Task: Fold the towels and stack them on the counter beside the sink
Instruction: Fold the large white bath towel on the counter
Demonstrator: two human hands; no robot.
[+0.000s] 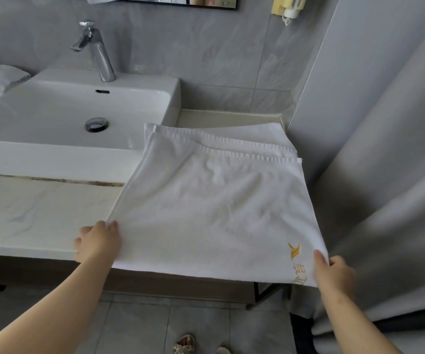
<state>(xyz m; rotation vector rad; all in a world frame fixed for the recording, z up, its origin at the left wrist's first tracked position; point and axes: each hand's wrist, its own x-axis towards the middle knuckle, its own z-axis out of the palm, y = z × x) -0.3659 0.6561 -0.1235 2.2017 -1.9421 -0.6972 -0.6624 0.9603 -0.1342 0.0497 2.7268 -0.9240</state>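
While the white terry towel [214, 200] lies doubled on the pale counter [40, 208] right of the square ceramic sink [53, 159], its near edge overhangs the counter front and a grey curtain [385, 175] crowds its right side. The left hand [97, 241] pinches the near-left corner; the right hand [334, 272] pinches the gold-embroidered near-right corner.

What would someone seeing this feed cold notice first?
The white towel, folded double, lies spread on the counter right of the sink and overhangs the front edge, with gold embroidery at its near right corner. Of the two hands, the left hand and the right hand each grip a near corner. A chrome faucet stands behind the basin.
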